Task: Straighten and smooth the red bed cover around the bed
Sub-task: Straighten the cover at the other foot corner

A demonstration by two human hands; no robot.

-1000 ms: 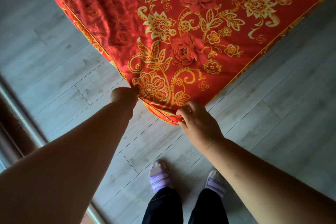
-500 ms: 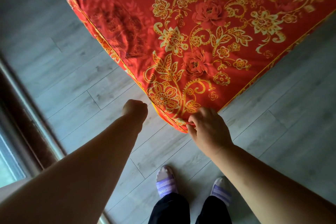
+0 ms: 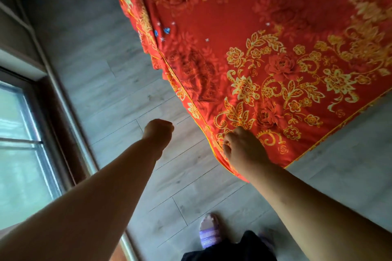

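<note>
The red bed cover (image 3: pixel 244 27) with gold flowers fills the upper right, its corner pointing toward me. My right hand (image 3: pixel 244 150) rests on that corner, fingers curled on the cloth at the yellow-piped edge. My left hand (image 3: pixel 159 131) hangs over the floor, left of the cover's edge, closed in a fist with nothing in it. A hand's width of floor separates it from the cloth. The cover's left side drapes down with a few wrinkles.
Grey wood-plank floor (image 3: pixel 118 82) runs along the bed's left side and in front. A window with a dark frame (image 3: pixel 27 133) stands at the left. My slippered foot (image 3: pixel 209 231) is at the bottom centre.
My left hand has let go of the cover's left edge and pulled away over the floor. The view has shifted left, showing more of the window. My right hand stays on the corner.
</note>
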